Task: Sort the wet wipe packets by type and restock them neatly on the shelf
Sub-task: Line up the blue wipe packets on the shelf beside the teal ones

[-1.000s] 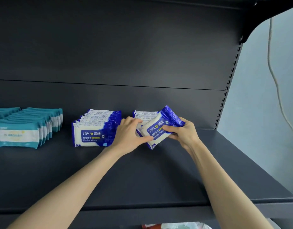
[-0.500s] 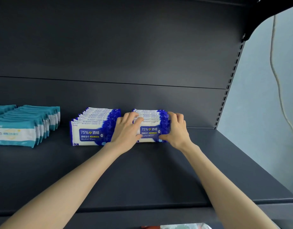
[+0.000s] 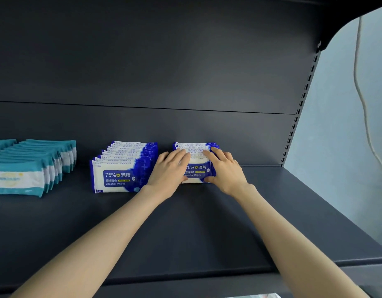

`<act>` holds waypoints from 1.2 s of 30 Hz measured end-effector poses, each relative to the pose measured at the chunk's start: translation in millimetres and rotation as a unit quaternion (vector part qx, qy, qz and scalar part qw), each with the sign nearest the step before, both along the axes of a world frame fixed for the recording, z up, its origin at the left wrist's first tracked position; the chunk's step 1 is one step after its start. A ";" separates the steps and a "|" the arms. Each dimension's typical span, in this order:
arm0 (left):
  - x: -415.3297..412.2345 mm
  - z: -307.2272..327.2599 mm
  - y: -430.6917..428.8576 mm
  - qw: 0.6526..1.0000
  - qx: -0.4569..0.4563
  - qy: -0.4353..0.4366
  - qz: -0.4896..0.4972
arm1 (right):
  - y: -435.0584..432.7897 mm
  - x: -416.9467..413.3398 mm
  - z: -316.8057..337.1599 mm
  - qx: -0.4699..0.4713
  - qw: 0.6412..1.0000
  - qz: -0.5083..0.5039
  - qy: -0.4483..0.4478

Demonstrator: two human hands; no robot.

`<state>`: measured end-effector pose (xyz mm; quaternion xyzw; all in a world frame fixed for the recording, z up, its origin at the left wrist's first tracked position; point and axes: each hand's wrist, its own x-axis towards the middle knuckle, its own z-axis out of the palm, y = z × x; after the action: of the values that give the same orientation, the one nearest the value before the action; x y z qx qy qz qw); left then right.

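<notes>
Two rows of blue-and-white alcohol wipe packets stand on the dark shelf (image 3: pixel 185 229). The left blue row (image 3: pixel 121 168) stands free. The right blue row (image 3: pixel 196 166) sits between my hands. My left hand (image 3: pixel 170 173) grips its left end, fingers over the packet tops and thumb on the front packet. My right hand (image 3: pixel 225 171) grips its right end the same way. At the far left stands a row of teal-and-white wipe packets (image 3: pixel 33 166), partly cut off by the frame edge.
The shelf's back panel (image 3: pixel 164 130) rises right behind the rows. A slotted upright (image 3: pixel 297 112) marks the shelf's right end, with a pale wall and a hanging cable (image 3: pixel 362 100) beyond. Bare shelf lies right of my right hand and in front of the rows.
A second ago I held a single blue packet tilted in front of the right row. It now stands upright as the row's front packet, and both hands have settled over the row's ends.
</notes>
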<state>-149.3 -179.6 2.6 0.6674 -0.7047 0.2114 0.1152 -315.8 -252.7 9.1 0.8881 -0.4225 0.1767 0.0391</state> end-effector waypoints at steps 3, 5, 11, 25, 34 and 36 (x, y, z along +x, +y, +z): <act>0.2 1.5 1.1 1.000 0.001 -0.011 -0.002 | 2.3 1.3 -0.5 0.004 1.000 -0.010 0.005; 0.7 4.0 2.7 1.000 0.006 -0.017 -0.001 | 5.2 1.5 1.1 0.017 1.000 -0.018 0.005; -11.4 23.5 29.7 0.998 -0.043 0.036 -0.011 | 36.3 -18.6 24.1 0.020 0.995 -0.029 -0.095; -173.2 -60.4 229.5 0.949 -0.185 0.254 -0.011 | 202.1 -178.7 -67.8 -0.019 0.949 0.096 -0.300; -234.5 -281.1 294.5 0.903 0.078 0.405 0.118 | 265.7 -235.6 -292.1 0.241 0.946 -0.005 -0.215; -241.6 -333.1 302.3 0.875 0.119 0.443 0.158 | 276.9 -243.0 -344.0 0.295 0.939 -0.030 -0.176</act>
<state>-390.9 122.7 -330.5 0.8024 -0.4850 -0.1762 0.2997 -558.8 24.1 -334.9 0.8016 -0.4822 0.1961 -0.2939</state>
